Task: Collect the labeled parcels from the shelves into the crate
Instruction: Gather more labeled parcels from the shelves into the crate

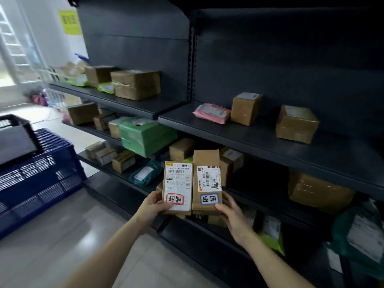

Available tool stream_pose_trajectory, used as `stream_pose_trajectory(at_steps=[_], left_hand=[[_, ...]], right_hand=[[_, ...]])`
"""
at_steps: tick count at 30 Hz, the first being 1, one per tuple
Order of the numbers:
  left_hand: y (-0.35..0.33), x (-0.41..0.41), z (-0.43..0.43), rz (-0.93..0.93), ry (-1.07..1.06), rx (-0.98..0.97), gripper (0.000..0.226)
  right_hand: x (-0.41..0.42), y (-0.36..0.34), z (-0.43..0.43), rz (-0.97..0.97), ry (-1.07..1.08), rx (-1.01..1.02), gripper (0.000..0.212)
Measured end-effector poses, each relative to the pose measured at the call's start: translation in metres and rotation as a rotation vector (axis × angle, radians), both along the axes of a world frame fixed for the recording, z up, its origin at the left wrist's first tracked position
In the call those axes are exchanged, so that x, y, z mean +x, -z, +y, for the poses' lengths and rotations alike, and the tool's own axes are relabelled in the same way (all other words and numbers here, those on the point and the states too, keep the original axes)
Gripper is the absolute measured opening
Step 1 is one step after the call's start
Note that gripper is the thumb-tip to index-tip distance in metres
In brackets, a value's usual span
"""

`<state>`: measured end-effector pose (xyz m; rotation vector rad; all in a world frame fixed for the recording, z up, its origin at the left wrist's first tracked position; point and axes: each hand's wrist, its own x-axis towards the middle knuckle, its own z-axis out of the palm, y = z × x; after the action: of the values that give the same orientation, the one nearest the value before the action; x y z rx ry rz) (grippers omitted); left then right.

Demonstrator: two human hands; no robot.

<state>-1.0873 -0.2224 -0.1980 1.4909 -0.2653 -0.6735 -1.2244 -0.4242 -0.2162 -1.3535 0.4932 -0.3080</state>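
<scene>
My left hand (pixel 152 205) grips the lower edge of a brown parcel (pixel 177 183) that carries a white shipping label and a red-bordered sticker. Right beside it, my right hand (pixel 229 214) grips a taller brown parcel (pixel 205 163) with a blue-bordered sticker. Both parcels are held upright, side by side, in front of the dark shelves (pixel 270 140). The blue plastic crate (pixel 41 173) stands on the floor at the left, apart from both hands.
The shelves hold several brown boxes, a pink mailer (pixel 212 113), green wrapped parcels (pixel 145 136) and teal bags (pixel 145 172). A large brown box (pixel 318 192) sits low at the right. A black frame (pixel 18 138) rests on the crate. Pale tiled floor lies below.
</scene>
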Motion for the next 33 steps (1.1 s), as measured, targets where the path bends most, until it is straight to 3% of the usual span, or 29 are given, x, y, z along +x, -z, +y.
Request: stream_pose_trajectory(at_steps=[7,12,17,20,25,33], left_hand=[[-0.012,0.043,0.120,-0.022,-0.159,-0.038,0.047],[-0.014,0.073,0.203,-0.011,-0.242,-0.063,0.044],[-0.019,0.094,0.278,-0.029,-0.327,-0.069,0.041],[-0.019,0.105,0.319,-0.030,-0.388,-0.061,0.042],[-0.017,0.127,0.371,-0.043,-0.505,-0.047,0.043],[-0.009,0.189,0.425,-0.075,-0.621,-0.015,0.030]], right_hand=[[0.069,-0.011,0.105,-0.028,-0.154,0.014,0.039],[0.113,-0.019,0.179,-0.059,-0.260,0.023,0.064],[0.157,-0.022,0.245,-0.084,-0.378,0.034,0.047],[0.183,-0.026,0.281,-0.093,-0.445,0.020,0.055],[0.232,-0.030,0.329,-0.096,-0.543,-0.024,0.069],[0.324,-0.021,0.384,-0.069,-0.655,-0.061,0.069]])
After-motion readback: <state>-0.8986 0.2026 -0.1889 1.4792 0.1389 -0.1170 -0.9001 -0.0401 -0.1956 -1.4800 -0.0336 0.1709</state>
